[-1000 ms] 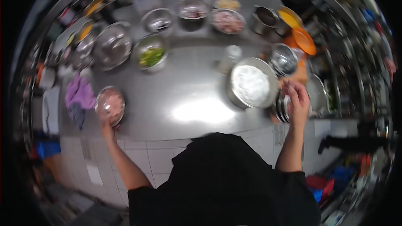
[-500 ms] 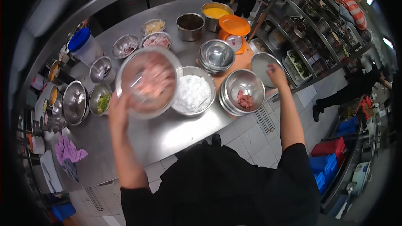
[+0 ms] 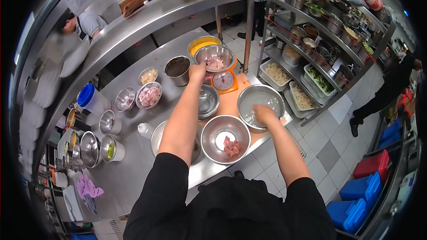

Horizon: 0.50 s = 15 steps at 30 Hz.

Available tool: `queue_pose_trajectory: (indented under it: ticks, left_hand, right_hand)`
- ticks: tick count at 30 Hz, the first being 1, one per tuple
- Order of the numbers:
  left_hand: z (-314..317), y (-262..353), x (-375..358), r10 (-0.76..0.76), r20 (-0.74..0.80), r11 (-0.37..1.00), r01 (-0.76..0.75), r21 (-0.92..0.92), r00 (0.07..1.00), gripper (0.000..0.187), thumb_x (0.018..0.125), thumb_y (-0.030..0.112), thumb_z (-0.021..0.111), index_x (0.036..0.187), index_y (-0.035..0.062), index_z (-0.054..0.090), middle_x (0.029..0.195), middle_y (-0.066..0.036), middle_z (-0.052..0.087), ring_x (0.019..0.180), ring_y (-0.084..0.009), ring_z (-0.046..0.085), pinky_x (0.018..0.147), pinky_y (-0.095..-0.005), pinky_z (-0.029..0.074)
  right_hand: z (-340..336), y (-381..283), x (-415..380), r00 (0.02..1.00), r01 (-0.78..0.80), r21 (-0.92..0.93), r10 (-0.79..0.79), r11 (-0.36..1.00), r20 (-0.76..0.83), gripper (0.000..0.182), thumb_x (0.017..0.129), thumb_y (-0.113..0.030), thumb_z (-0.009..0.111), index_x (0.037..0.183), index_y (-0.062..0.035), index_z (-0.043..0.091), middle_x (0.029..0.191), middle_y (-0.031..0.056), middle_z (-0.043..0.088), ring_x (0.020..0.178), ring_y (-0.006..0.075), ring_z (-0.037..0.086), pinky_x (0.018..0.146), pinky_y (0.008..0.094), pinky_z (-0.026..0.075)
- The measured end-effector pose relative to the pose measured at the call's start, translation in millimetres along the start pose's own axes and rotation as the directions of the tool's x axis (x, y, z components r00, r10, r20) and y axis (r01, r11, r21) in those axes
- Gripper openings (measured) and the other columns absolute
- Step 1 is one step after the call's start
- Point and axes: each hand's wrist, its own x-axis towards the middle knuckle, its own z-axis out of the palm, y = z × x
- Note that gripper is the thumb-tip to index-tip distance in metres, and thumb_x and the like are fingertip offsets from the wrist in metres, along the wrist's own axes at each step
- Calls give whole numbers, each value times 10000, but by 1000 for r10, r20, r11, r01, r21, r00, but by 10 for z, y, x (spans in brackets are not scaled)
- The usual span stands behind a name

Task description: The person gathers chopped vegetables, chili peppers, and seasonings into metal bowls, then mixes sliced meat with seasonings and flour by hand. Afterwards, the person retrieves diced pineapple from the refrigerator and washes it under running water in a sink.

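Observation:
My left hand (image 3: 198, 72) grips the rim of a steel bowl of pale meat (image 3: 215, 63), which is on the orange kitchen scale (image 3: 223, 81). Down in a wide steel bowl (image 3: 271, 106) at the right is my right hand (image 3: 264, 114); its fingertips are hard to make out. Just in front, a steel bowl (image 3: 213, 140) holds reddish meat (image 3: 231, 146) and a little white powder. Stacked empty bowls (image 3: 207, 102) stand between it and the scale. My left forearm partly covers another bowl (image 3: 156, 140).
Pots of dark (image 3: 179, 70) and yellow liquid (image 3: 203, 44) stand behind. Small bowls, a blue-lidded container (image 3: 92, 100) and a purple cloth (image 3: 88, 186) lie left. Shelving (image 3: 311, 40) rises at the right. Other people stand beyond the counter and at the far right.
My left hand has moved right and away with a meat bowl, now at the scale. My right hand has gone down into the wide bowl. The view has shifted.

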Motion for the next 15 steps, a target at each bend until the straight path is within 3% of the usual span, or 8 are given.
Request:
queue_pose_trajectory:
  ticks: [4,15]
  left_hand:
    - [68,-122,148,-65,17,998,65,18,998,375,951,212,481,1033,-141,574,881,-240,682,673,-314,712,533,-361,617]
    - [-26,-134,145,-120,13,993,120,20,993,405,942,266,486,1016,-120,581,867,-236,675,659,-311,700,541,-378,615]
  right_hand:
    - [8,-4,26,997,27,78,-21,997,-80,212,898,-188,531,1027,-105,677,1033,184,688,999,375,651,867,480,504]
    - [-185,-126,-58,999,34,88,-35,996,7,226,903,-238,555,1036,-117,691,1000,177,699,980,355,659,854,458,506]
